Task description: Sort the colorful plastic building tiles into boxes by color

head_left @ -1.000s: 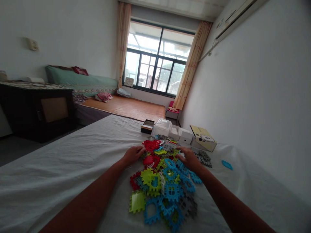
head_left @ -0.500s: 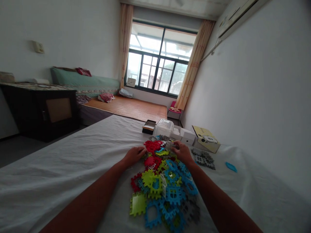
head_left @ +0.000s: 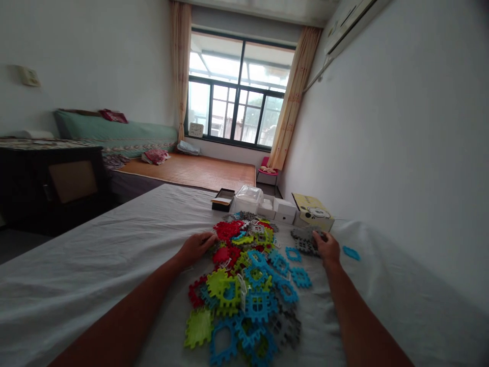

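A pile of flat interlocking plastic tiles (head_left: pixel 244 285) in red, green, blue and grey lies on a white sheet (head_left: pixel 114 265). My left hand (head_left: pixel 194 247) rests palm down at the pile's left edge, touching red tiles (head_left: pixel 225 230). My right hand (head_left: pixel 327 248) is out to the right, fingers on a small stack of grey tiles (head_left: pixel 303 238) set apart from the pile. Whether it grips a tile I cannot tell. One blue tile (head_left: pixel 350 253) lies alone further right.
Behind the pile stand a dark small box (head_left: pixel 222 199), a clear plastic container (head_left: pixel 248 198), white boxes (head_left: pixel 280 209) and a yellow carton (head_left: pixel 313 211). A white wall runs along the right. A bed (head_left: pixel 191 171) and dark cabinet (head_left: pixel 49 183) lie beyond at left.
My right hand has moved from the top of the colourful pile out to the right, onto the grey stack. The left hand stays at the pile's left edge. The view shifted slightly.
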`<action>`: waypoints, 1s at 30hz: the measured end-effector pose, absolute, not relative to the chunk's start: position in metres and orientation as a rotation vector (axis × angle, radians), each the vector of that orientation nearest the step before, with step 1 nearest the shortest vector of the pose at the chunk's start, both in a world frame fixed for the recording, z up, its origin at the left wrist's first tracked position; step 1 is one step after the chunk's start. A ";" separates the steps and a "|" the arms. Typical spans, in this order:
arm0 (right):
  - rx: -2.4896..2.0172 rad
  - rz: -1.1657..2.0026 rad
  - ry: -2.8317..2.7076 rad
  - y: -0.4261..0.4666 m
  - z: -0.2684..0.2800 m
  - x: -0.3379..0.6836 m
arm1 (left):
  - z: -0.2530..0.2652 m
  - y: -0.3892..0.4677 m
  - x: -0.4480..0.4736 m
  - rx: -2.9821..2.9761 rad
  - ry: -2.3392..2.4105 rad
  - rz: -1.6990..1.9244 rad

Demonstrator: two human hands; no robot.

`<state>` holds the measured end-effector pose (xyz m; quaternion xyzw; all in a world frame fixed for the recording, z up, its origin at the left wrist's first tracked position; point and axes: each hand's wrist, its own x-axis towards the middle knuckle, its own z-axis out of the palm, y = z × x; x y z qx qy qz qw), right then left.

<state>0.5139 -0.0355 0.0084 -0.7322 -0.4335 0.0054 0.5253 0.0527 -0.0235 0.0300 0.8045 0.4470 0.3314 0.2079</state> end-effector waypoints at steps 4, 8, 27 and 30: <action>-1.812 -0.059 -1.041 -0.029 0.001 0.516 | 0.031 -0.024 0.053 2.245 1.255 0.911; -1.838 -0.109 -1.091 -0.026 -0.002 0.519 | 0.029 -0.023 0.053 2.237 1.239 0.909; -1.745 -0.259 -1.343 -0.035 0.012 0.487 | 0.025 -0.020 0.051 2.265 1.245 0.915; -1.586 -0.121 -1.699 -0.034 0.014 0.445 | 0.025 -0.020 0.051 2.245 1.252 0.916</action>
